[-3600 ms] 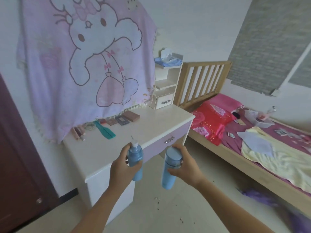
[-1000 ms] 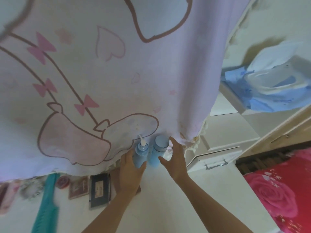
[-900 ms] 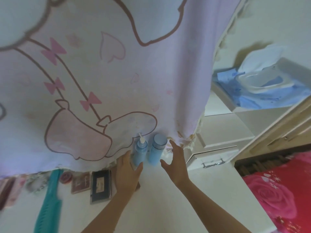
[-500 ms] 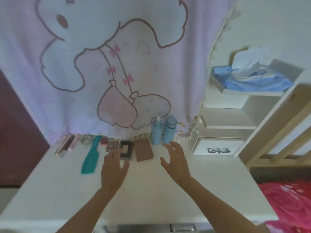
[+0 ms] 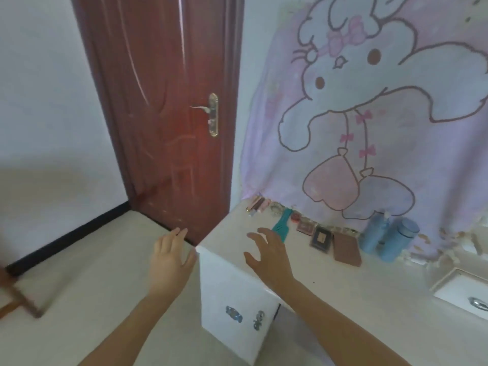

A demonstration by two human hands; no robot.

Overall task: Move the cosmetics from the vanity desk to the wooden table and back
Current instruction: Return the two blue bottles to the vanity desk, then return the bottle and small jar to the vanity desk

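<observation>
Nearest to me, both forearms reach up from the bottom edge toward the left corner of the vanity desk (image 5: 343, 291). My left hand (image 5: 169, 257) hangs over the floor just off that corner, palm down, fingers straight and slightly spread, holding nothing. My right hand (image 5: 269, 256) hovers above the desktop just inside the same corner, fingers loosely bent and splayed, also empty.

Further back on the desk, a row of cosmetics runs along the rear edge: lipsticks (image 5: 256, 204) at the left end, then a teal comb (image 5: 282, 225), a small pink palette (image 5: 305, 225), a dark palette (image 5: 321, 238) and a brown palette (image 5: 346, 249). To the right of the brown one stand the pump bottle (image 5: 373, 233) and the capped bottle (image 5: 398, 240), upright, side by side, touching the blanket (image 5: 369, 114). Both are opaque blue; I cannot tell what they hold.

Half a second ago I faced the blanket squarely with both hands over the middle of the desk. Now the view has swung left and the left hand has passed off the desk. The bottles, carried one in each hand a few seconds back, stay where they were set.

Left of the desk stands a red-brown door (image 5: 171, 101).
</observation>
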